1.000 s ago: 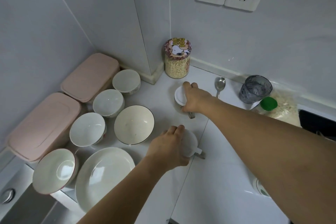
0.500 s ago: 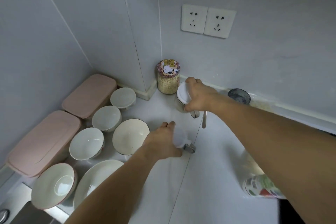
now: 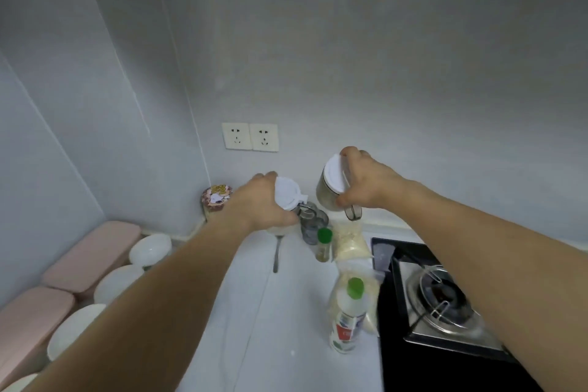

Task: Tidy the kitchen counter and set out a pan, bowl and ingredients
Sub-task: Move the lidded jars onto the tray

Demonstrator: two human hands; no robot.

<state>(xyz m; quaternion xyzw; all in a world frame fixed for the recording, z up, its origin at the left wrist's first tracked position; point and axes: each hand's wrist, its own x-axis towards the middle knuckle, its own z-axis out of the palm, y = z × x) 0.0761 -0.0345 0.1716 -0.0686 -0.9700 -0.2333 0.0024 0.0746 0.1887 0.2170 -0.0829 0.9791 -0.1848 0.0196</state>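
Nearest, at six o'clock, a white plastic squeeze bottle with a green cap (image 3: 347, 317) stands on the white kitchen counter (image 3: 280, 328), touching a clear bag of pale grains (image 3: 370, 296) behind it. At four o'clock sits the black glass hob with a steel gas burner (image 3: 440, 299). Along the eight o'clock edge run white ceramic bowls (image 3: 117, 282) and two pink lidded boxes (image 3: 92, 251).

Further off, near the middle, a metal spoon (image 3: 277, 253) lies on the counter, beside a small green-capped spice bottle (image 3: 323, 243), a second bag of pale grains (image 3: 348, 240) and a grey translucent cup (image 3: 313, 223).

Above these both hands are raised clear of the counter. The left hand (image 3: 261, 205) has its fingers curled around a white-lidded clear seasoning jar (image 3: 288, 194), gripping from above and the side. The right hand (image 3: 366, 183) is wrapped round a second white-lidded jar of brownish powder (image 3: 331, 189), thumb low and fingers over the lid's edge; a small grey scoop (image 3: 353, 212) hangs below it.

Both jars look light and rigid, probably smooth plastic or glass, so slippery. I would hold the body rather than the flip lid, which might pop open, and keep them upright.

Farthest, at eleven o'clock, a cartoon-lidded jar of oats (image 3: 216, 202) stands in the corner. The grey walls carry two white sockets (image 3: 249, 136). The light is dim and the picture slightly blurred.
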